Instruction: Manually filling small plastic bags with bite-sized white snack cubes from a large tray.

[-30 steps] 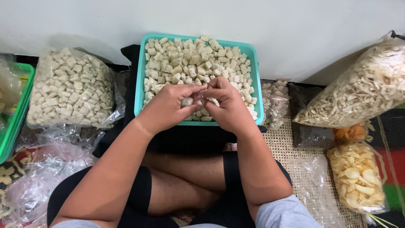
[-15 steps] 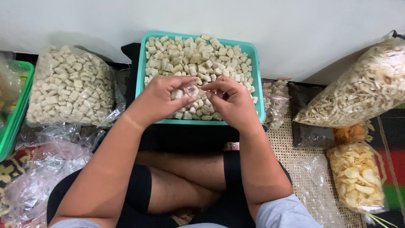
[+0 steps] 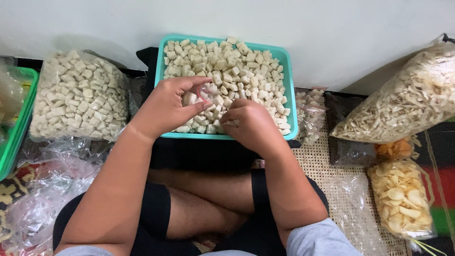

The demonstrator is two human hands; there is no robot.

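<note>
Head view: left hand (image 3: 171, 106) pinches a small clear bag (image 3: 206, 93) open while right hand (image 3: 250, 124), fingers curled shut, gathers cubes (image 3: 237, 66) from the teal tray (image 3: 287, 85); loading the bag should follow.

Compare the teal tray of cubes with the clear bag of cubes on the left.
The teal tray is rigid, open on top and heaped; the bag is soft clear plastic closed round its load. Both hands, left and right, work over the tray; the bag lies untouched. Both hold similar pale cubes.

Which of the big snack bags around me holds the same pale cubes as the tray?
The clear bag on the left; the right-hand bags hold thin chips and round crisps.
</note>
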